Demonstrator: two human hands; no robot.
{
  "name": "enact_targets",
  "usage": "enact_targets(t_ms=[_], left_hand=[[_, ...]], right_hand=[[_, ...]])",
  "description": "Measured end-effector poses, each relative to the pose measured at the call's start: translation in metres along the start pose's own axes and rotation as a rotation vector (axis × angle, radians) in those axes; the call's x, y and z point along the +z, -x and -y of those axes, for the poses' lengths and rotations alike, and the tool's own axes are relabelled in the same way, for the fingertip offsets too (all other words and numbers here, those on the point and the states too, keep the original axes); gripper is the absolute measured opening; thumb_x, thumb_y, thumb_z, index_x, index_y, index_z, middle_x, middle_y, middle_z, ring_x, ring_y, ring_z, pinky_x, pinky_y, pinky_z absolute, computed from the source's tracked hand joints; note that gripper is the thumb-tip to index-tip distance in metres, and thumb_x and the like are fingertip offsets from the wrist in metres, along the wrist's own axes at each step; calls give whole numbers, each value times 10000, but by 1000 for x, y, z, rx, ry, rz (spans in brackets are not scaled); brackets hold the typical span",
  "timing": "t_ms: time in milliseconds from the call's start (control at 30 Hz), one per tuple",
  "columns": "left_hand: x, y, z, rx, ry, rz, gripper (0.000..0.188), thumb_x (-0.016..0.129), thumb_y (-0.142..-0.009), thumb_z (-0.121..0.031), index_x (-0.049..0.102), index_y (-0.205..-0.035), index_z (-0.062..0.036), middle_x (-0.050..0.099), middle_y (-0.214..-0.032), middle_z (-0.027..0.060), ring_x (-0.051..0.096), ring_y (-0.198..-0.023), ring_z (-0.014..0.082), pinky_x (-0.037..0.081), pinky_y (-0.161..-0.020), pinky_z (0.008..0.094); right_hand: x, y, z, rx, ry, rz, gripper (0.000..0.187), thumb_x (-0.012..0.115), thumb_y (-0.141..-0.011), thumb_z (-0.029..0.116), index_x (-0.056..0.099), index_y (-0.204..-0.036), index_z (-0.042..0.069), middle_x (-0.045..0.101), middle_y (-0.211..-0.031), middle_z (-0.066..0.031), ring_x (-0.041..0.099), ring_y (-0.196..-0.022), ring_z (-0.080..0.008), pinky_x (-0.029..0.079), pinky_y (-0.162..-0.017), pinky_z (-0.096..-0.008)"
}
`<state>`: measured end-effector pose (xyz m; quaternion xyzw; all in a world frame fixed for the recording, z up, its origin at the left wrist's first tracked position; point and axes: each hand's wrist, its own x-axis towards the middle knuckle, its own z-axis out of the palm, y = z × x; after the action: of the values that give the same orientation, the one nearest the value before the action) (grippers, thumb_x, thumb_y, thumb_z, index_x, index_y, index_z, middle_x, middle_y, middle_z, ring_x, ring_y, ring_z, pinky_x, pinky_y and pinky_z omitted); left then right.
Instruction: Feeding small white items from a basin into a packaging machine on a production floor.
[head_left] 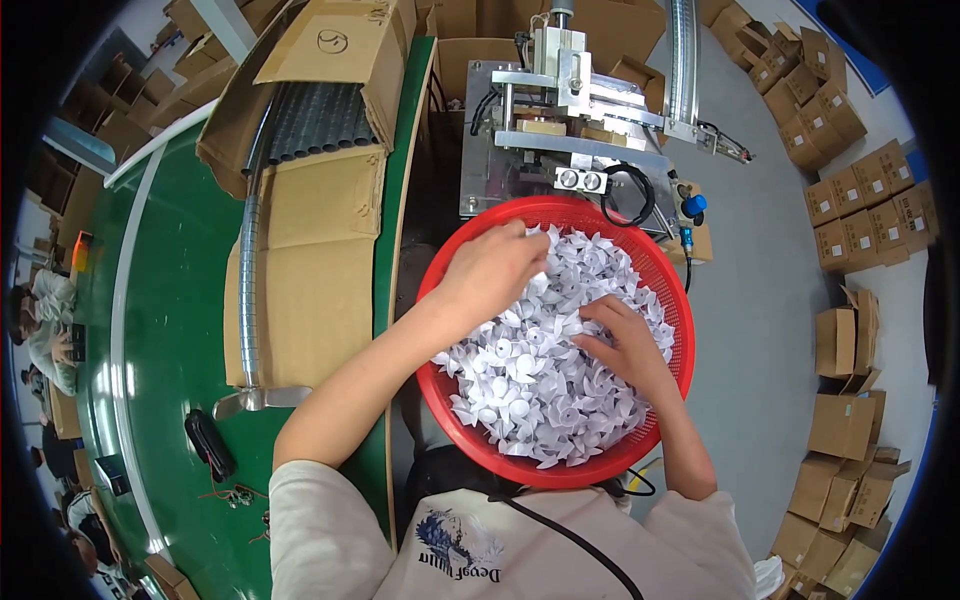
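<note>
A red plastic basket (pixel 684 300) is heaped with small white fan blades (pixel 520 375), each with several pointed vanes around a round hub. Over the far left part of the heap is my left hand (pixel 497 270), its fingers curled together and its fingertips partly hidden. White blades lie right beside those fingertips, and I cannot make out what is between them. On the right side of the heap my right hand (pixel 628 345) touches the blades, thumb and forefinger apart with nothing plainly gripped.
Beyond the basket stands a metal bench machine (pixel 570 130) with a black cable and a blue-knobbed valve (pixel 693 206). At left, a green table (pixel 190 330) bears an open carton (pixel 310 220) of grey tubes, a metal-bladed pole (pixel 250 300) and a black case (pixel 209 444). Cartons (pixel 870 215) line the right wall.
</note>
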<state>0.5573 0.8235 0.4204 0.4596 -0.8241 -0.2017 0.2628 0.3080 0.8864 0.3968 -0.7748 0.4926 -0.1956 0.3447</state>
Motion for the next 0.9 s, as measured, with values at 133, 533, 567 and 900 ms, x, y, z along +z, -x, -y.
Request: enact_targets(t_ms=[133, 533, 567, 900], left_hand=[[-22, -28, -6, 72, 19, -251, 112, 640, -911, -138, 585, -876, -47, 552, -764, 97, 567, -689, 325, 475, -674, 429], [-30, -116, -16, 128, -169, -483, 96, 651, -909, -121, 598, -894, -43, 575, -769, 94, 568, -677, 286, 470, -665, 404], [-28, -117, -14, 185, -176, -536, 96, 651, -909, -121, 598, -894, -43, 575, -769, 94, 568, -677, 286, 470, -665, 404], [-3, -31, -37, -168, 516, -169, 183, 608, -968, -178, 606, -1074, -29, 635, -821, 56, 559, -689, 147, 456, -620, 298]], right_hand=[[-19, -6, 6, -12, 14, -85, 304, 770, -827, 134, 668, -1101, 52, 633, -1011, -54, 591, -830, -207, 466, -732, -303], [-82, -32, 15, -101, 63, -502, 309, 779, -827, 156, 677, -1095, 40, 658, -968, -39, 580, -777, -168, 450, -684, -261], [-83, -31, 15, -101, 64, -510, 309, 779, -827, 156, 677, -1095, 40, 658, -968, -39, 580, -777, -168, 450, -684, -261], [-46, -27, 4, 96, -414, -504, 303, 709, -861, 101, 646, -1152, 44, 678, -978, -73, 582, -789, -135, 455, -682, -252]])
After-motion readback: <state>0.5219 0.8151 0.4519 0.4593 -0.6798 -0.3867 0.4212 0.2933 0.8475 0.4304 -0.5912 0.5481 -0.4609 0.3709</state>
